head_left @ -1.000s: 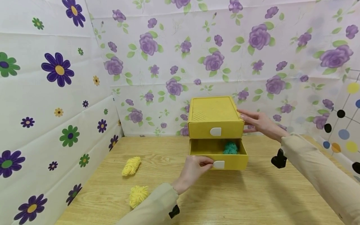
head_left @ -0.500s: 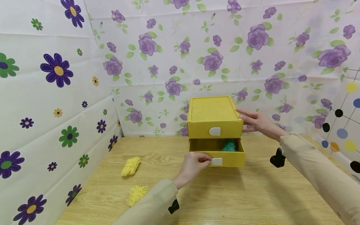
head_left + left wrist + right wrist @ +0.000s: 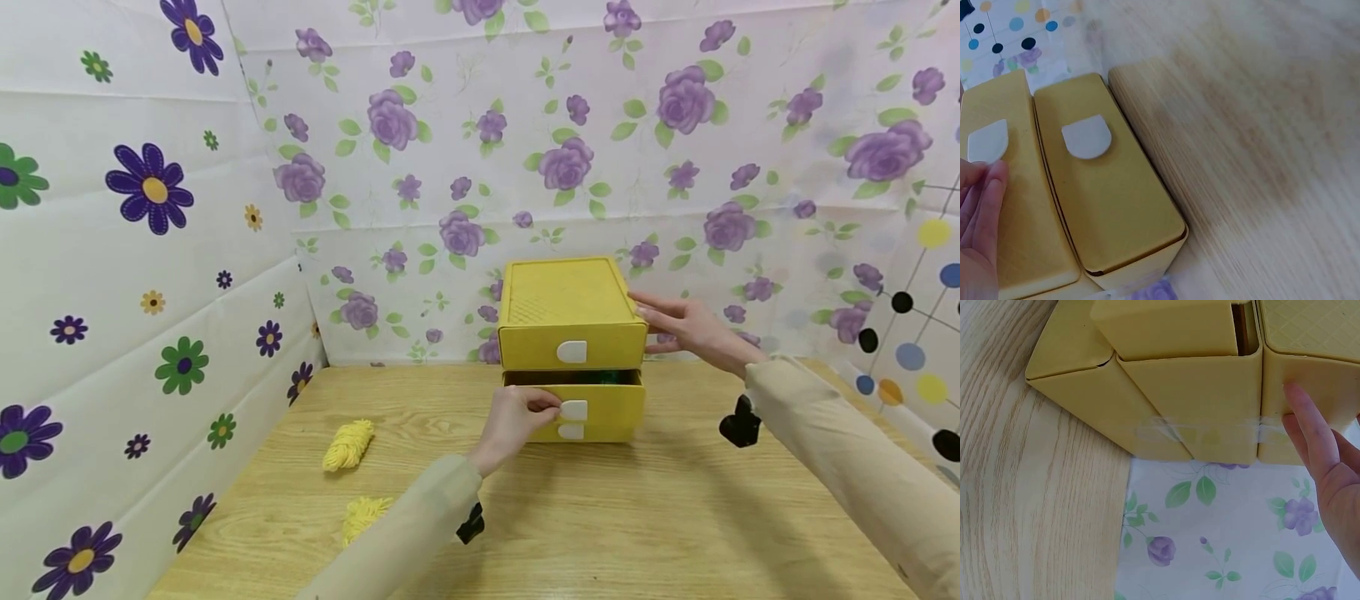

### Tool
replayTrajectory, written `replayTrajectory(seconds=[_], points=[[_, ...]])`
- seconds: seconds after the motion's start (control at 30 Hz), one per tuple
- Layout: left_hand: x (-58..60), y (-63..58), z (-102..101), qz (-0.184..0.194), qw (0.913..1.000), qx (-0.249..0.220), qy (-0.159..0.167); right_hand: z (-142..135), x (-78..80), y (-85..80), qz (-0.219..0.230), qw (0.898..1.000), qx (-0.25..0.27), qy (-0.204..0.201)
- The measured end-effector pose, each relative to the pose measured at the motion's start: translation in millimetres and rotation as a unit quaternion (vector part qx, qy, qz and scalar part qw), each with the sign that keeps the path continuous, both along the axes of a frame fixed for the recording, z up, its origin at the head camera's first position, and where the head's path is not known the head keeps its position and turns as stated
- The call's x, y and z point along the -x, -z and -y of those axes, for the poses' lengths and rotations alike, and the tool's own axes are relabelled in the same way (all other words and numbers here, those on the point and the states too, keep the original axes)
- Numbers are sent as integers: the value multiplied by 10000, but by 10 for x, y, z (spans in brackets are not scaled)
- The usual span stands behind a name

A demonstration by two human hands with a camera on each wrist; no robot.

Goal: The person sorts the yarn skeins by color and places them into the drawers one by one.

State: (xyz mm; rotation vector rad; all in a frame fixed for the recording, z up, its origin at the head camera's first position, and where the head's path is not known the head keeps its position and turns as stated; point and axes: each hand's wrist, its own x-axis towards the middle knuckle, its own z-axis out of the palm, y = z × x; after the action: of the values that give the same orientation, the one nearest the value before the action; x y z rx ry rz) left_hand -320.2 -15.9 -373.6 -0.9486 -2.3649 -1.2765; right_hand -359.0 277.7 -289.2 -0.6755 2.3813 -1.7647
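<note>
While your left hand (image 3: 512,422) pinches the rounded white tab (image 3: 574,410) of the ajar yellow rectangular drawer (image 3: 615,410), your right hand (image 3: 693,333), fingers extended, braces its boxy yellow cabinet (image 3: 566,292): closing, apparently; next, push far.

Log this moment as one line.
middle drawer: partly open | left hand: pinches its white tab | right hand: touches right side of top drawer unit | yellow yarn bundles: on table

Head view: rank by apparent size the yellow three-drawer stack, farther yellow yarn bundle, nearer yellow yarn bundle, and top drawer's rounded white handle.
1. Yellow three-drawer stack
2. Farther yellow yarn bundle, nearer yellow yarn bundle: unranked, since the beige left sleeve partly hides the nearer
3. Rounded white handle
</note>
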Motion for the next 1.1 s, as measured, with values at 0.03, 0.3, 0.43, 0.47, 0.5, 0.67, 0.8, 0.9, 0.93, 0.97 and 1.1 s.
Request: replayTrajectory(seconds=[0.03, 0.3, 0.43, 0.47, 0.5, 0.67, 0.8, 0.9, 0.93, 0.97, 1.1], points=[[21, 1, -4, 6, 10000, 2, -18, 1, -1, 3, 0, 10000, 0, -9], [132, -15, -18, 1, 10000, 62, -44, 24, -20, 15, 89, 9998, 167, 61], [188, -13, -23, -81, 9999, 89, -69, 23, -16, 14, 75, 9998, 156, 52], [200, -14, -26, -90, 9999, 76, -74, 21, -14, 12, 60, 9999, 150, 59], [209, -16, -29, -116, 9999, 74, -89, 19, -14, 10, 45, 9999, 147, 70], [232, -15, -41, -134, 9997, 51, -196, 27, -16, 6, 20, 9999, 115, 59], [234, -12, -43, -118, 9997, 72, -186, 23, -17, 14, 54, 9999, 119, 50], [240, -4, -40, -130, 9997, 117, -177, 11, -12, 22, 72, 9999, 144, 63], [241, -1, -37, -115, 9997, 140, -186, 9, -7, 24, 67, 9999, 129, 58], [241, 3, -32, -98, 9996, 167, -202, 7, -3, 25, 57, 9999, 123, 49], [228, 15, -11, 49, 9989, 322, -334, -2, 3, 13, 37, 9999, 100, 38]])
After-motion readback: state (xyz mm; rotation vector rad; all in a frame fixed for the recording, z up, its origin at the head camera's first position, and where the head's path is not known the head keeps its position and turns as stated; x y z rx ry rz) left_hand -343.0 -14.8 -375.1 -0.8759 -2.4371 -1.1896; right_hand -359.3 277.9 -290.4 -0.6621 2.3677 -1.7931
